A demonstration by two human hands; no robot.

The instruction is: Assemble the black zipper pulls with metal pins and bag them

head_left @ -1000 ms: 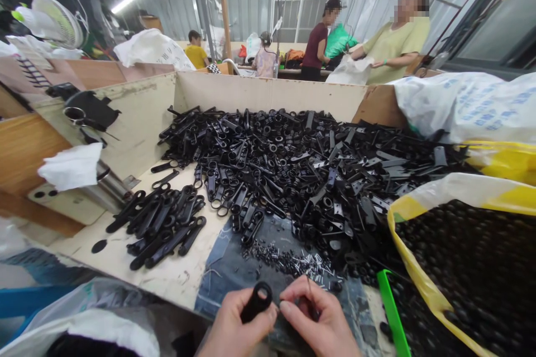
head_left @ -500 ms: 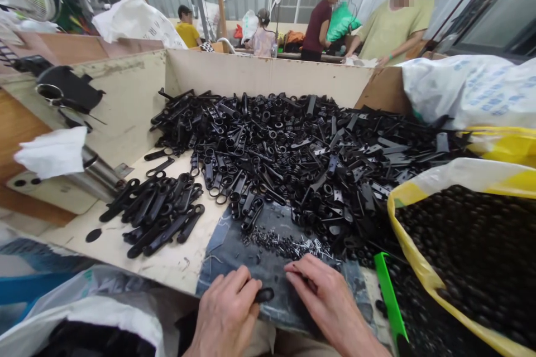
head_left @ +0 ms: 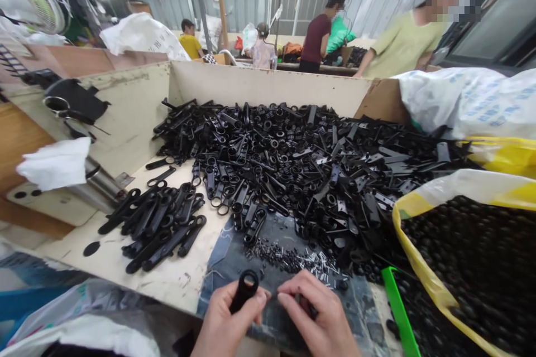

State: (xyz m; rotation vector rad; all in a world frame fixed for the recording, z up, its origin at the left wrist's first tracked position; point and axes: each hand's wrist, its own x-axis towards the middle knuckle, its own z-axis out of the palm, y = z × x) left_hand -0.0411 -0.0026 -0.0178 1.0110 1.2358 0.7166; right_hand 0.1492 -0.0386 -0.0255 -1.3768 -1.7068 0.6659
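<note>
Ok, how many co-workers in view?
4, beyond the bin wall: person in yellow shirt far left, person in patterned top, person in maroon shirt, person in pale green shirt nearest, at right. More may be out of frame.

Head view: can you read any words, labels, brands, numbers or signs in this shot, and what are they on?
White sack at right: blue print, too blurred to read.
White sack at far left: faint dark print, too small to read.
Nothing else shows readable words, brands or numbers.
</note>
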